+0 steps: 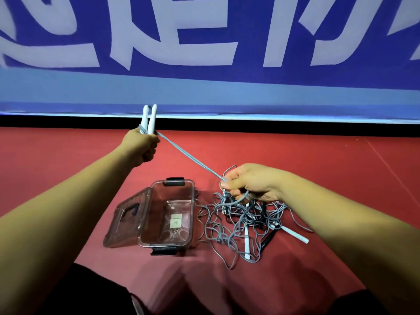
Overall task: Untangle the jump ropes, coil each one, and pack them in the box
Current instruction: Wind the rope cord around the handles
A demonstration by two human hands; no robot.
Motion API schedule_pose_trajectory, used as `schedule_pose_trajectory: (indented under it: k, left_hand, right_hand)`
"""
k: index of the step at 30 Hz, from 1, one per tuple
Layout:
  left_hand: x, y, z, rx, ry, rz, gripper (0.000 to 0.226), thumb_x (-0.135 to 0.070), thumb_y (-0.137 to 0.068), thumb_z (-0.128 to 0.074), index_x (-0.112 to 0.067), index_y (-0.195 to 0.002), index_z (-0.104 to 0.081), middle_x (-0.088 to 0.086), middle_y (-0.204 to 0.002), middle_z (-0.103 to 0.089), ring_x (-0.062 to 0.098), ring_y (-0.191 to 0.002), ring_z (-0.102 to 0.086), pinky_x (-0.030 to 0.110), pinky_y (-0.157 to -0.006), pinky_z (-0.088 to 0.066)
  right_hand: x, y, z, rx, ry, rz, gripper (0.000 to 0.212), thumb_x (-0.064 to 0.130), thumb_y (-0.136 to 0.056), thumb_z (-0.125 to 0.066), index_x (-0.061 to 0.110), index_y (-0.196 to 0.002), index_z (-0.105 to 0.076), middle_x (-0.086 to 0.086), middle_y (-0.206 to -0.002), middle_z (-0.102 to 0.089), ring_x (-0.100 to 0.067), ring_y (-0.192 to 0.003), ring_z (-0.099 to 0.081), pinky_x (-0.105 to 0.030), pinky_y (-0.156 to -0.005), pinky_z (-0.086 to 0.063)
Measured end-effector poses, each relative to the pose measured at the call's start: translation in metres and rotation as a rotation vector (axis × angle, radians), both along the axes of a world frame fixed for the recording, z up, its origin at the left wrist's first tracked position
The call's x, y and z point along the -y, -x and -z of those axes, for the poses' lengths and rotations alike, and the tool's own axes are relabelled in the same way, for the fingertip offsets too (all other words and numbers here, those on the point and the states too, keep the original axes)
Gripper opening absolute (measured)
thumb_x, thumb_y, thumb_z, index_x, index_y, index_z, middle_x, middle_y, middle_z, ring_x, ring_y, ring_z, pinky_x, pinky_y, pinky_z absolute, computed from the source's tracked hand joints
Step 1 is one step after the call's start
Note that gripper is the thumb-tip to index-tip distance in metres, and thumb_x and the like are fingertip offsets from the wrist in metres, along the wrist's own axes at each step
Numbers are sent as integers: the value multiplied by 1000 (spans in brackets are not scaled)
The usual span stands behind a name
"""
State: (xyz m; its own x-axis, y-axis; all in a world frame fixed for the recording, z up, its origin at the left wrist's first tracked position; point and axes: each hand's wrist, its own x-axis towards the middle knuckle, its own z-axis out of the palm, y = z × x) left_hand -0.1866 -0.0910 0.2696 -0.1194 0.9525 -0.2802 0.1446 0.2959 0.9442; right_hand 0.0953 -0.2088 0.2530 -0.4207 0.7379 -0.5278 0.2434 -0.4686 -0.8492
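Your left hand [142,144] is clamping its grip on two upright white handles [148,119] as the rope [188,158] is slanting taut down and right, past the open box [192,208] on the red floor [318,155], to your right hand [250,183]. That hand's grip is pinching the strand directly above the tangle [241,221], the nearer hand to it.

Prob. an indoor sports hall: a red sport floor [68,155] is stretching all around, a blue banner [250,87] w/ big white characters is running along its far edge at 12 o'clock, and jump ropes [241,219] are lying at 4 o'clock.
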Motion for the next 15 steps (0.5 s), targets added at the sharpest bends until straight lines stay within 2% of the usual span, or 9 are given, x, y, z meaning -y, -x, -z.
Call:
schedule_pose_trajectory:
  k: [2, 3, 5, 7, 9, 10, 11, 13, 15]
  left_hand:
    - [1, 8, 6, -76, 17, -25, 31, 11, -89, -51, -16, -76, -45, 6, -59, -34, 7, -29, -25, 11, -38, -23]
    - [2, 12, 9, -119, 34, -32, 29, 11, -89, -52, -16, -77, -46, 6, -59, -35, 7, -28, -26, 12, -38, -24]
    - [4, 19, 15, -185, 67, -41, 26, 11, -88, -53, -14, -82, -48, 7, -60, -38, 8, -27, -29, 13, -36, -26]
    - [4, 25, 19, -245, 92, -36, 21, 9, -89, -54, -11, -92, -49, 8, -60, -40, 9, -28, -31, 15, -35, -28]
    - [4, 26, 21, -307, 124, -5, 24, 8, -90, -56, -11, -98, -45, 10, -61, -41, 12, -32, -33, 16, -35, -30]
    - [5, 26, 22, -328, 130, 15, 26, 7, -90, -56, -13, -98, -42, 10, -61, -42, 13, -35, -34, 17, -36, -31]
    - [5, 27, 22, -347, 130, 28, 27, 7, -90, -56, -14, -99, -41, 11, -62, -43, 13, -38, -34, 17, -36, -31]
    - [5, 26, 24, -385, 122, 41, 27, 6, -91, -56, -15, -99, -41, 11, -63, -44, 14, -41, -35, 18, -37, -31]
    - [5, 28, 27, -449, 120, 36, 25, 6, -91, -57, -14, -97, -43, 11, -63, -44, 15, -44, -36, 18, -39, -31]
  right_hand:
    - [3, -2, 7, 12, -8, 6, 5, 6, -93, -61, 6, -90, -65, -3, -56, -52, -13, -49, -53, -29, -57, -49]
    - [4, -3, 8, -1, -12, 14, 6, 5, -93, -61, 6, -92, -67, -4, -57, -54, -15, -51, -56, -35, -64, -46]
    - [6, -2, 4, -77, -13, 39, 12, 8, -89, -65, 6, -99, -71, -7, -64, -61, -18, -57, -60, -38, -66, -43]
    - [7, 7, -7, -335, 63, 198, 20, 5, -88, -62, -2, -107, -67, -14, -77, -66, -23, -69, -66, -37, -71, -56]
    - [5, 14, -18, -597, 70, 422, 20, 2, -93, -51, -10, -106, -59, -15, -77, -62, -22, -75, -71, -30, -77, -60]
    - [6, 15, -20, -645, 40, 478, 19, 5, -98, -46, -10, -106, -56, -10, -68, -57, -18, -68, -70, -28, -70, -61]
    - [6, 16, -23, -654, 40, 487, 22, 10, -101, -44, -8, -106, -56, -3, -57, -48, -12, -54, -63, -24, -56, -58]
    - [9, 11, -28, -554, 92, 383, 28, 20, -103, -42, -4, -106, -57, 5, -48, -30, -4, -35, -31, -18, -35, -31]
    - [14, 7, -36, -351, 48, 200, 30, 24, -102, -42, -1, -104, -58, 7, -49, -24, -4, -35, -17, -18, -35, -14]
